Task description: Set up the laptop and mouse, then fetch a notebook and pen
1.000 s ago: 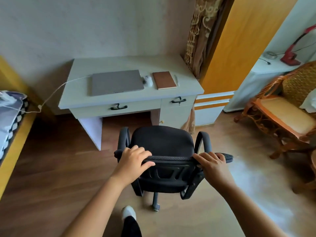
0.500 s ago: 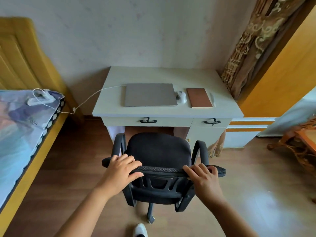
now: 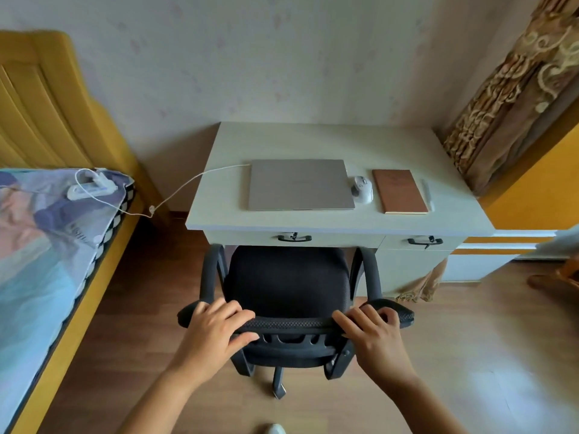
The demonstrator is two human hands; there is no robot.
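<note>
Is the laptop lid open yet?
No, the laptop lies closed and flat on the desk, with both hands on the chair backrest.

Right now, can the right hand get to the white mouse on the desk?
Probably not without stepping closer. The right hand grips the backrest of the black office chair, which stands between the person and the pale desk. The white mouse lies beside the closed grey laptop, nothing covering it.
</note>
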